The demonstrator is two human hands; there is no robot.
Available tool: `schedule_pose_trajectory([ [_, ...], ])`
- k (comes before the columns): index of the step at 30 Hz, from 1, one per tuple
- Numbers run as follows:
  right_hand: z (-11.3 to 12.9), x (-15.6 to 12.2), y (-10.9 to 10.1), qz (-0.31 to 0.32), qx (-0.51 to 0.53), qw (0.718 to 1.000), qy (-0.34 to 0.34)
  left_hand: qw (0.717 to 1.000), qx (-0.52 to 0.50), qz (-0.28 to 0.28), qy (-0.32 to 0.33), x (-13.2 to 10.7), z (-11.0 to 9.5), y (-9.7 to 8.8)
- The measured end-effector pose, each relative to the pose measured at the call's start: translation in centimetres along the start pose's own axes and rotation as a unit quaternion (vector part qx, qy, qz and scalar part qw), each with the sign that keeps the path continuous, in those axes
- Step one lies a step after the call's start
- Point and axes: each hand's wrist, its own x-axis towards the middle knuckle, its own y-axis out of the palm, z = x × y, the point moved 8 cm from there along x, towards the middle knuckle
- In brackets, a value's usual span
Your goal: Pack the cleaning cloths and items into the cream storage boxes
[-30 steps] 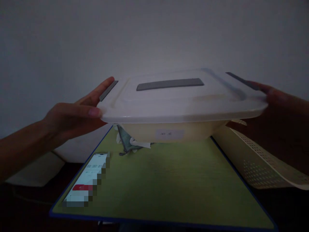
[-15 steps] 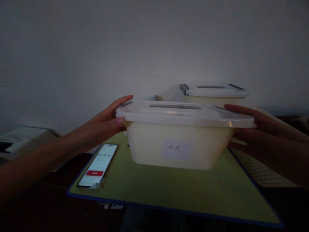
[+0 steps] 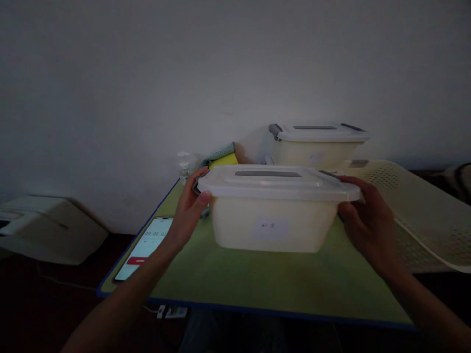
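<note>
A white plastic storage box with a translucent lid and grey latches rests on the green table. A small paper label is stuck on its front. My left hand grips the box's left end by the latch, thumb on the lid's edge. My right hand holds the right end, fingers curled around the rim. Behind it stands a second, similar lidded box.
A phone with a lit timer screen lies at the table's left edge. A small clear bottle and a yellow-green cloth sit at the back. A perforated white tray leans to the right. A white device stands at the left.
The box has come down from in front of the camera onto the table and sits farther from me. Both hands have stayed on its ends and closed around the rim.
</note>
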Motion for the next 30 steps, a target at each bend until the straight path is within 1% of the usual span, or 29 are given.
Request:
schedule_pose_trajectory([
  [3,-1.4,-0.9,0.4,-0.048,-0.056,0.997,-0.014,1.0,0.008,-0.03,0.006,0.3,1.8,0.8],
  [6,-2.8,-1.1,1.3,-0.088,-0.074,0.993,-0.023,0.998,0.017,-0.058,0.018,1.0,3.2,1.3],
  [10,-4.3,-0.8,2.8,-0.112,-0.084,0.989,-0.035,0.994,0.038,-0.095,0.043,1.5,4.8,1.0],
  [13,-4.6,-1.0,3.1,-0.13,-0.105,0.984,-0.056,0.994,0.048,-0.093,0.039,1.3,6.1,0.7],
  [15,-4.8,-1.3,3.1,-0.124,-0.12,0.983,-0.064,0.996,0.037,-0.073,0.016,0.9,7.2,0.9],
  [18,-5.5,-2.0,2.6,-0.105,-0.128,0.984,-0.06,0.999,0.01,-0.038,-0.015,0.0,8.5,1.6],
  [19,-5.8,-2.4,2.3,-0.1,-0.126,0.985,-0.059,0.999,0.007,-0.031,-0.011,-0.3,8.7,1.9],
  [21,-6.4,-3.2,1.4,-0.091,-0.126,0.986,-0.059,1.0,0.01,-0.02,0.02,-1.1,8.6,2.4],
  [23,-6.9,-4.2,0.4,-0.073,-0.134,0.986,-0.059,0.999,0.015,0.008,0.043,-1.8,8.6,3.2],
  [27,-7.7,-6.5,-1.1,-0.009,-0.166,0.985,-0.04,0.996,0.016,0.086,0.034,-3.1,9.3,4.9],
  [28,-7.8,-7.0,-1.3,0.009,-0.165,0.986,-0.03,0.995,0.02,0.092,0.031,-3.3,9.4,5.2],
  [30,-8.1,-7.7,-1.5,0.049,-0.161,0.986,-0.005,0.996,0.032,0.08,0.022,-3.6,9.5,5.3],
])
